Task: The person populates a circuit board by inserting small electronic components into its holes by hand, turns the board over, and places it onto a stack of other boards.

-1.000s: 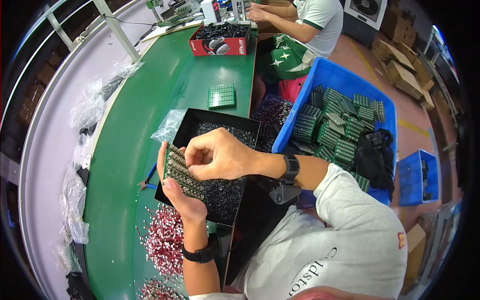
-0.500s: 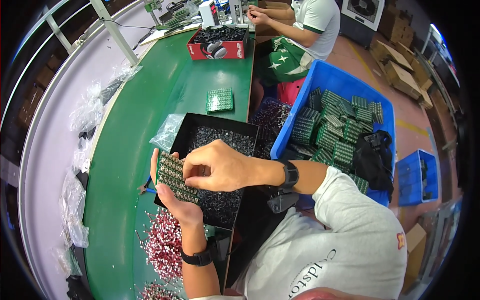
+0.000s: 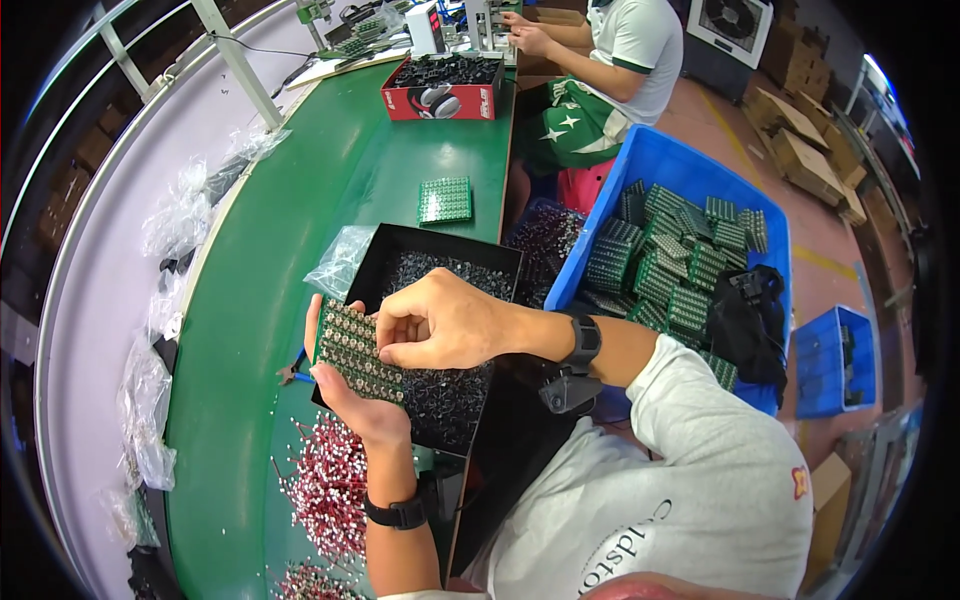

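Note:
A green circuit board panel [image 3: 352, 350] with rows of small round metallic parts lies tilted in my left hand [image 3: 368, 412], gripped along its edges between thumb and fingers. Over its right side is my right hand [image 3: 448, 322], with thumb and index finger curled together close to the board's surface. Whatever those fingertips may pinch is too small or hidden to make out. Both hands are above a black open box [image 3: 398, 238] full of small black parts [image 3: 445, 405]. Another green board panel [image 3: 445, 201] lies flat on the table beyond the box.
Red-and-white wire leads [image 3: 325, 485] are heaped near my left forearm, with blue-handled pliers [image 3: 292, 373] beside the box. A blue bin [image 3: 625, 165] at right holds many board panels. Farther off, a red carton [image 3: 440, 104] of black parts stands near a co-worker [image 3: 640, 50].
My right hand's fingers have shifted slightly and uncover more of the board. My left hand still holds the panel in nearly the same place. The whole view has moved a little.

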`<state>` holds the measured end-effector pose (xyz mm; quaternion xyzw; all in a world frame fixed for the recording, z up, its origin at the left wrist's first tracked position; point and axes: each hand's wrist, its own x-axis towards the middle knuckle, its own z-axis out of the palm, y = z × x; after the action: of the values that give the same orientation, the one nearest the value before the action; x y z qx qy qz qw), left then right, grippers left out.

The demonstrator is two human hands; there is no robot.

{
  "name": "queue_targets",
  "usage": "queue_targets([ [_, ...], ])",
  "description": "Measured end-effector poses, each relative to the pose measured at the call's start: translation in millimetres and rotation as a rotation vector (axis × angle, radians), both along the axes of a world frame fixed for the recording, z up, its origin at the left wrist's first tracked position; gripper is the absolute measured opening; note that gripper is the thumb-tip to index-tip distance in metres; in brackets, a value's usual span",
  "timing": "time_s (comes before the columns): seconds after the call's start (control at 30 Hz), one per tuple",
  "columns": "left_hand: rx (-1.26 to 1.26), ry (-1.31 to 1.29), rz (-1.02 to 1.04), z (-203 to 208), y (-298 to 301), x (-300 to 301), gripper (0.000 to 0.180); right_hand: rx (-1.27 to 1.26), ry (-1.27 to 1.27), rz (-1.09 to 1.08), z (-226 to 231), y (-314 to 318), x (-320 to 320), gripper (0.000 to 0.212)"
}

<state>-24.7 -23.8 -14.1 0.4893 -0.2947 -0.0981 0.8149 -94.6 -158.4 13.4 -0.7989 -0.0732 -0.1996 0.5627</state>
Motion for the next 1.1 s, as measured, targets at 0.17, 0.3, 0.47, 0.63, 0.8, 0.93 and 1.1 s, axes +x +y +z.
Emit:
queue_targets([
  [0.17,-0.054,0.055,0.012,-3.2,5.1,8.3,0.08,0.153,0.042,0.01,-5.4,-9.2,5.2,0.008],
  [0.3,-0.169,0.16,-0.095,3.3,-0.5,8.6,0.08,-0.053,0.013,-0.034,6.3,-21.9,-2.2,0.015],
  [0.47,-0.175,0.13,-0.085,2.4,1.4,10.6,0.079,0.022,0.122,0.01,5.6,-3.0,1.1,0.015],
  [0.63,-0.13,0.071,-0.045,0.5,2.7,6.9,0.08,0.001,0.09,-0.004,0.9,9.8,0.0,0.016],
  [0.8,-0.036,-0.05,-0.055,-0.2,0.8,1.8,0.082,0.035,-0.042,-0.13,-0.3,18.1,0.4,0.014],
  [0.93,-0.073,0.007,-0.076,1.4,-0.8,3.8,0.083,-0.005,-0.114,-0.113,-4.0,10.5,3.5,0.011],
  [1.1,-0.11,0.085,-0.139,0.1,8.2,11.8,0.084,0.111,-0.013,-0.112,4.9,-1.0,-0.6,0.01],
])
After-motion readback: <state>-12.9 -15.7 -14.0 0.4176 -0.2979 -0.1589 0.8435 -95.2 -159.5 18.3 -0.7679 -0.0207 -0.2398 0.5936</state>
